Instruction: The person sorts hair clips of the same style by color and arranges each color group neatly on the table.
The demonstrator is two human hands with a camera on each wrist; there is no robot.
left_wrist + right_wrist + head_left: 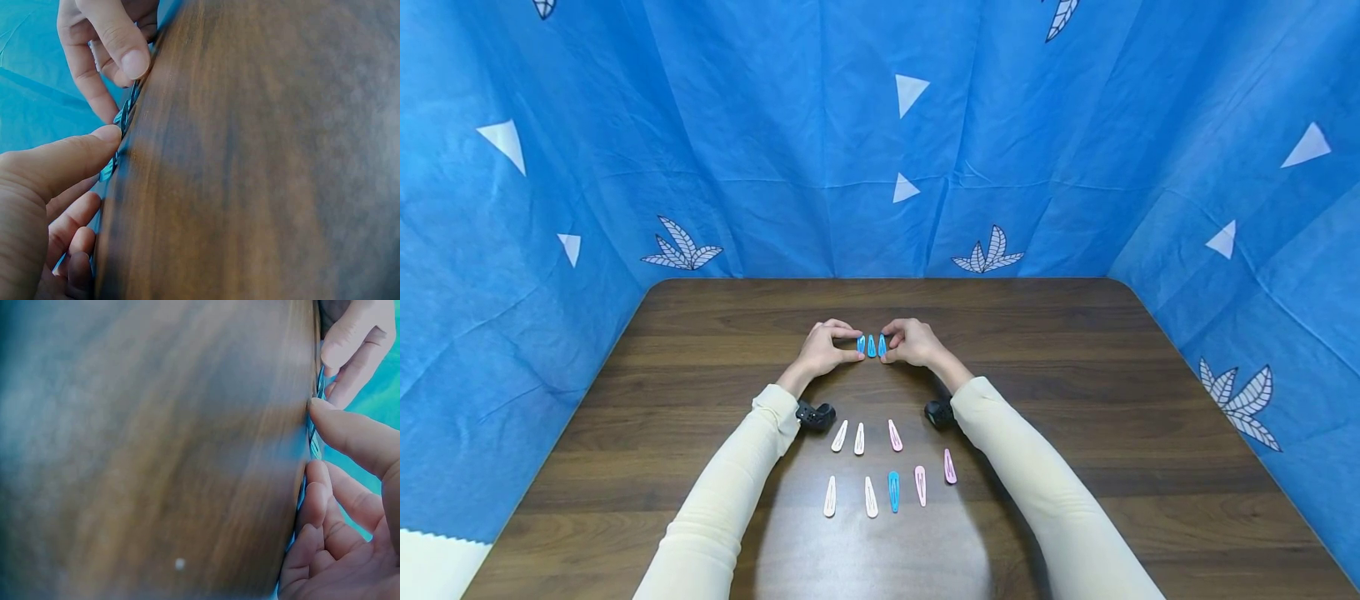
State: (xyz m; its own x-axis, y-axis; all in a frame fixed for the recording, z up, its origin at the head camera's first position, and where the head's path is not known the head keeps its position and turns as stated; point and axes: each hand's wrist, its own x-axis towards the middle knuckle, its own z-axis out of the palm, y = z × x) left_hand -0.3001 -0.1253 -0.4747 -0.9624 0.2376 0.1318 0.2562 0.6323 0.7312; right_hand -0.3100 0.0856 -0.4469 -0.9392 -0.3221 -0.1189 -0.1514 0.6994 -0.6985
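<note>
Three blue snap hair clips stand side by side near the table's far part. My left hand [826, 348] pinches the left blue hair clip [861, 344] between thumb and fingers at its two ends. On the other side, my right hand [914, 343] holds the right blue hair clip [882, 346] the same way. Between them lies the middle blue hair clip [872, 346], which neither hand appears to grip. Both wrist views look almost edge-on along the table, so the clips [107, 170] show there only as thin blue slivers beside the thumbs.
Closer to me lie several white hair clips [831, 497], several pink hair clips [921, 486] and one more blue hair clip [893, 492]. They rest on the brown wooden table [647, 433]. A blue patterned cloth [820, 142] hangs behind and at both sides.
</note>
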